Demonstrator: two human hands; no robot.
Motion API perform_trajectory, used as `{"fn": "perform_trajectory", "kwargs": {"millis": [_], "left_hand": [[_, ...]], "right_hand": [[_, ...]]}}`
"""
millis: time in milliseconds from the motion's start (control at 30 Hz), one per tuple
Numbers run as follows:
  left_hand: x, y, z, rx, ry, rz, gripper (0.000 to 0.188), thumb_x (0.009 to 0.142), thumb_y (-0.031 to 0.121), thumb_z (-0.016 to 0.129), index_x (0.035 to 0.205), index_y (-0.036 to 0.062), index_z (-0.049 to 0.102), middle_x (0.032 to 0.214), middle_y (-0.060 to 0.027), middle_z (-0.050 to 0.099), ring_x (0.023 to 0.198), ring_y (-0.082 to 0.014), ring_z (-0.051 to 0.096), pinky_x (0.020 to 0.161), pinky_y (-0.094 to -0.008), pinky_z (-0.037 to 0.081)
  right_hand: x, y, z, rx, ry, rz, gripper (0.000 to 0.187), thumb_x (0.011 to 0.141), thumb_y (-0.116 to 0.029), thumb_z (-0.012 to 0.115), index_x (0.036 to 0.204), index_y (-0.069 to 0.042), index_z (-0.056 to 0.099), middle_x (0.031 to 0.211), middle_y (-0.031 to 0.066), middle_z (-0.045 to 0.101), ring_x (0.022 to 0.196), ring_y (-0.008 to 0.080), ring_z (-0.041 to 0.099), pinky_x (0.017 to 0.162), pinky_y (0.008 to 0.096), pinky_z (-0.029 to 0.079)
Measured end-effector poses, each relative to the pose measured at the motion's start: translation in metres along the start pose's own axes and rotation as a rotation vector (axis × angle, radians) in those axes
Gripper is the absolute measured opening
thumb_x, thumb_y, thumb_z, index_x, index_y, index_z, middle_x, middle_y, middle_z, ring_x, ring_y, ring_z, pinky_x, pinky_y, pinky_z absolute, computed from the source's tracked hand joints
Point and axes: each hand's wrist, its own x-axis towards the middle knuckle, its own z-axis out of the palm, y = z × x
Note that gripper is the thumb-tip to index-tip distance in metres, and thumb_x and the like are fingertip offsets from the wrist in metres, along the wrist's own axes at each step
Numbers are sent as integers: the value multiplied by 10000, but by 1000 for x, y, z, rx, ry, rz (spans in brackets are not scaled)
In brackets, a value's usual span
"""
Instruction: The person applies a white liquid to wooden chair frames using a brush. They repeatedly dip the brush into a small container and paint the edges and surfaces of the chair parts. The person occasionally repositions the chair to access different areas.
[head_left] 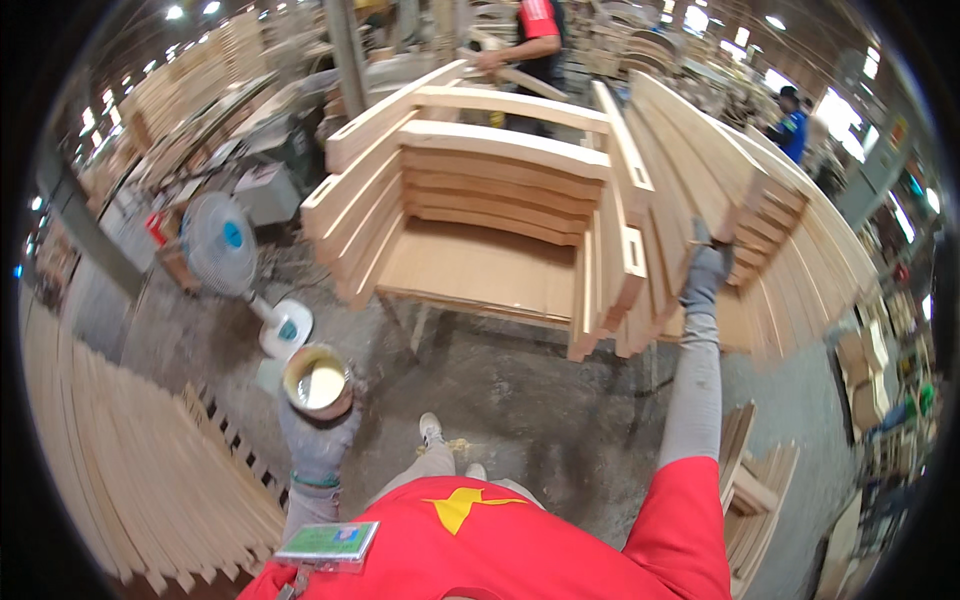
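Observation:
My left hand (322, 425), in a grey glove, is wrapped round a round open can (318, 382) with a pale cream liquid inside. My right hand (706, 272), also gloved in grey, reaches far forward to the right-hand stack of wooden frames (690, 150). Its fingers look closed against the end of a wooden part; a small dark thing shows at the fingertips, too blurred to name. To the left of that hand, another stack of U-shaped wooden frames (500, 135) with slotted ends rests on a board-topped table (480, 262).
A white standing fan (220, 245) is on the floor at the left. Long wooden slats (140, 450) are stacked at the lower left, more pieces (755, 495) at the lower right. A co-worker (535, 50) stands behind the table; another person in blue (790, 125) is farther right.

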Motion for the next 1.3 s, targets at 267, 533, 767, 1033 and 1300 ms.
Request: {"fn": "perform_trajectory", "kwargs": {"millis": [267,533,767,1033,1300], "left_hand": [[4,4,-5,-1045,-22,-515,478,915,424,416,1230,67,463,1180,-147,523,1083,-314,505,914,-433,430],[9,16,0,-1190,-27,-616,444,930,435,394,1202,100,497,1131,-164,548,1042,-348,535,880,-431,475],[10,10,0,-1006,-66,-452,452,912,444,421,1200,104,496,1150,-115,545,1046,-274,530,893,-425,437],[15,7,-1,-1147,21,-593,373,928,400,415,1186,146,504,1082,-140,566,995,-346,548,850,-432,479],[13,17,5,-1184,-3,-611,458,916,462,402,1195,112,502,1087,-163,566,985,-356,552,841,-449,479]], "right_hand": [[-4,-23,-4,99,-25,111,408,746,-180,769,1081,-9,610,972,38,641,797,124,551,739,270,454],[-5,-29,-5,49,-8,109,418,736,-255,775,1021,-1,605,856,48,639,738,141,540,712,273,449],[-4,-28,-5,18,26,79,410,736,-259,773,999,8,607,849,70,646,734,150,555,697,285,458],[-8,-34,-4,156,8,101,387,740,-241,771,1001,-2,613,863,56,650,737,145,556,700,286,455],[-4,-21,-4,134,47,66,424,717,-280,787,992,-14,605,773,44,613,678,132,510,648,275,440]]}}
